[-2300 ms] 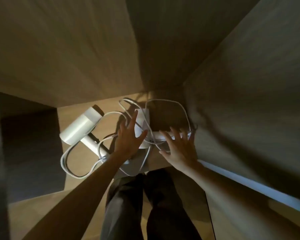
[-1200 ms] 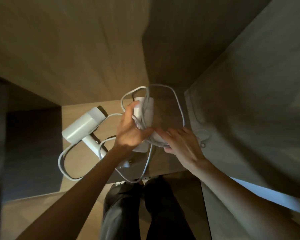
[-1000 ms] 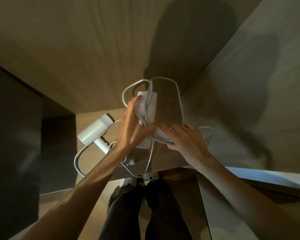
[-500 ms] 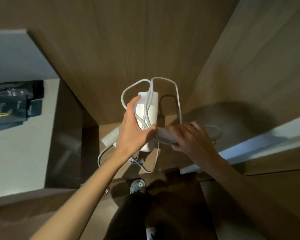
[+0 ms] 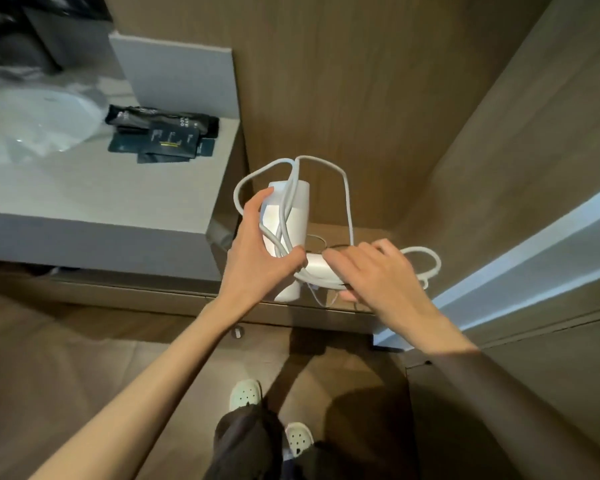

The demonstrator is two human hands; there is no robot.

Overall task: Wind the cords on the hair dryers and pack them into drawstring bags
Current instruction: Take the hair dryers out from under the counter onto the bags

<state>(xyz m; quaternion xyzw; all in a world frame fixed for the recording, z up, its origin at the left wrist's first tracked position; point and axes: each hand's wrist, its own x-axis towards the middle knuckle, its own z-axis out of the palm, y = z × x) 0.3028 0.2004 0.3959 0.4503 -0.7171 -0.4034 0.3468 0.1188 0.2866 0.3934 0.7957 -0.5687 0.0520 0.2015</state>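
A single head-worn view looks steeply down and forward from the person's own height. Both forearms (image 5: 174, 368) reach in from the near edge, the shoes (image 5: 245, 396) lie directly below, the worktop (image 5: 84, 202) far left, wooden panels (image 5: 361, 81) close ahead.

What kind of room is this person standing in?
Likely a hotel bathroom or dressing nook: a white basin sunk in a pale counter, dark packets beside it, wood panelling around.
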